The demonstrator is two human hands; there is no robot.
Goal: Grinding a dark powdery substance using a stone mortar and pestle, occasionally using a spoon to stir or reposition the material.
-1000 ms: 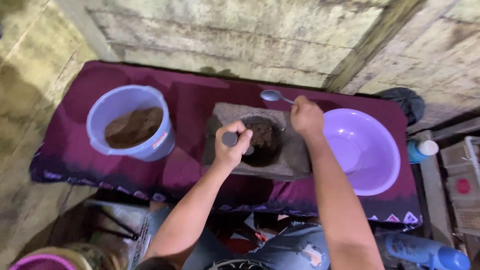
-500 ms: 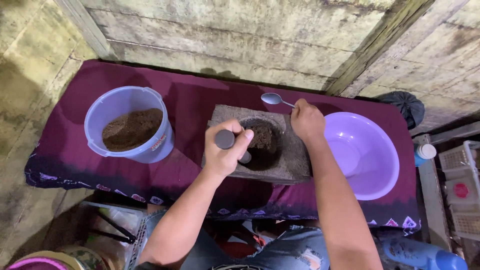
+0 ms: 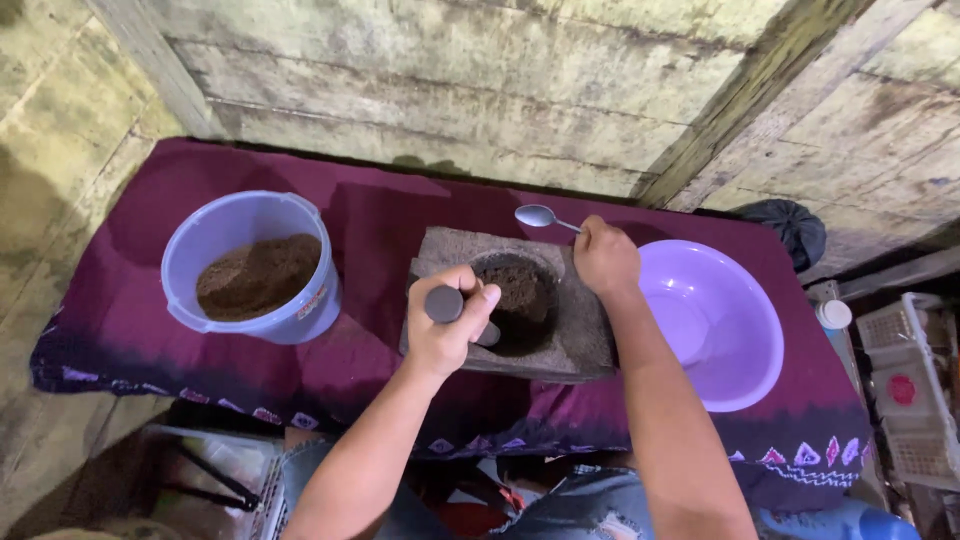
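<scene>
A grey stone mortar (image 3: 580, 335) sits mid-table on a purple cloth (image 3: 380, 220), its hollow filled with dark brown powder (image 3: 515, 290). My left hand (image 3: 448, 325) is wrapped around a dark pestle (image 3: 445, 304) whose lower end dips into the hollow at its near left side. My right hand (image 3: 604, 258) rests on the mortar's far right corner and holds a metal spoon (image 3: 540, 216), bowl pointing left and raised above the stone.
A pale blue bucket (image 3: 210, 230) with brown powder stands left of the mortar. A purple basin (image 3: 740, 345) lies to the right. A concrete wall runs behind the table. White crates (image 3: 905, 370) and a dark bag (image 3: 795, 228) are at the right.
My left hand and the pestle have shifted slightly within the mortar. The right hand with the spoon has stayed in place.
</scene>
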